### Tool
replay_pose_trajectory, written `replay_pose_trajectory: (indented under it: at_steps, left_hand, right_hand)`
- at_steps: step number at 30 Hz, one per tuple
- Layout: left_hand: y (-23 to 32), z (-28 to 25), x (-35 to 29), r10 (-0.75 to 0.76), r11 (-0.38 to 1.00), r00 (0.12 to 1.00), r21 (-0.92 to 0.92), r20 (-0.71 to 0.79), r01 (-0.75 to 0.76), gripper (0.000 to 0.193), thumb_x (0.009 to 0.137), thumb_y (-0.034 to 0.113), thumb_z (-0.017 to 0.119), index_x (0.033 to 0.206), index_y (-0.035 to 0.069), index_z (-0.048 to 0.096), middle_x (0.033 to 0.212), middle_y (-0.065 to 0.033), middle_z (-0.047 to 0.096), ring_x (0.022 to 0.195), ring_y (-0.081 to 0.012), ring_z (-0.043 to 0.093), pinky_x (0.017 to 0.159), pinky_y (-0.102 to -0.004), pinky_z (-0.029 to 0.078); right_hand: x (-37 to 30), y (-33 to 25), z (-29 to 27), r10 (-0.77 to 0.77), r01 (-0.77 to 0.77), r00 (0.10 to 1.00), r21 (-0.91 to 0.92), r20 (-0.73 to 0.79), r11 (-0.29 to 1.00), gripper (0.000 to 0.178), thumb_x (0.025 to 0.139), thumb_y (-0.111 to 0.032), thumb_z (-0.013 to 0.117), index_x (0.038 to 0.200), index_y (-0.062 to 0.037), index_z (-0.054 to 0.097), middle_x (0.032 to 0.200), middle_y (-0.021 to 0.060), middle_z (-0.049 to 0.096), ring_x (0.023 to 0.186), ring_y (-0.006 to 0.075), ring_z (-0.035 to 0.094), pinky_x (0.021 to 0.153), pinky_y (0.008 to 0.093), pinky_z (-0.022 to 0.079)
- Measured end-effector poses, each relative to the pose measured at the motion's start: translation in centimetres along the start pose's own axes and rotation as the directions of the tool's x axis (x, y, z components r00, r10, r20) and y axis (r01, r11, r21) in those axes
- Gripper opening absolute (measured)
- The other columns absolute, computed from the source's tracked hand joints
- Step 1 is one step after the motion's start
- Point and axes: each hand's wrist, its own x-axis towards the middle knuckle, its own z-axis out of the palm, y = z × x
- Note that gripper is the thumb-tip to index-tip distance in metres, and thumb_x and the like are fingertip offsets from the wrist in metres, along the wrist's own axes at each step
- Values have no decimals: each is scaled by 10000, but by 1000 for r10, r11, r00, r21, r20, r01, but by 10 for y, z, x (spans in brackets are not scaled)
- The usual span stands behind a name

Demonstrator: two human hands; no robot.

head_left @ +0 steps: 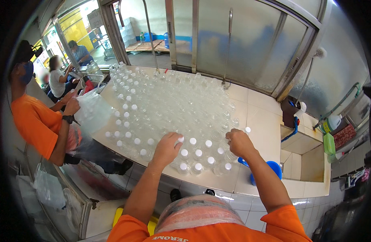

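Observation:
Clear plastic bottles stand packed together across the tiled counter. White caps sit on several bottles in the near rows and along the left side; many bottles farther back have none. My left hand is closed with its fingertips on a white bottle cap at the near edge of the group. My right hand is at the group's right side, fingers curled together beside uncapped bottles; whatever they hold is hidden. Just beyond it shows another white cap.
A blue plastic container stands under my right forearm. Right of it is a tiled sink. On the left a co-worker in an orange shirt holds a clear plastic bag. Sliding glass panels rise behind the counter.

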Motion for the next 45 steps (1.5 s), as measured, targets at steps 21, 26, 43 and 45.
replay_pose_trajectory:
  at_steps: [21, 26, 43, 45]
  left_hand:
    - [28, 2, -27, -91, 918, 996, -387, 16, 90, 285, 971, 125, 724, 1220, -10, 696, 1149, -149, 741, 1065, -262, 717, 931, -367, 553]
    - [55, 17, -25, -194, 527, 965, -811, 175, 253, 234, 1059, 142, 635, 1246, 11, 686, 1170, -87, 736, 1104, -174, 701, 964, -342, 569]
    - [108, 36, -64, -35, -12, 838, -839, 545, 545, 336, 1052, 320, 576, 1181, 21, 660, 1120, -104, 723, 948, -243, 727, 727, -396, 597]
    - [114, 28, -69, -21, 408, 994, -907, 108, 107, 259, 1002, 228, 650, 1136, 7, 664, 1095, -124, 719, 935, -273, 725, 753, -379, 586]
  right_hand:
    - [-11, -18, -20, -44, 42, 987, -14, -154, 999, 233, 897, -185, 748, 995, 24, 720, 1035, 251, 730, 971, 437, 703, 879, 492, 573]
    - [-76, -60, -126, -176, 247, 904, 140, -390, 959, 262, 817, -4, 778, 1073, 3, 727, 1097, 194, 749, 1014, 394, 713, 900, 431, 565]
    - [-164, -53, -70, -417, 524, 665, -10, -620, 852, 389, 966, -332, 613, 699, -59, 542, 634, 119, 439, 550, 329, 443, 520, 452, 340]
    - [-163, -50, -35, -193, 381, 721, 147, -666, 913, 429, 1018, -320, 545, 684, -51, 534, 620, 133, 448, 541, 344, 452, 508, 458, 331]
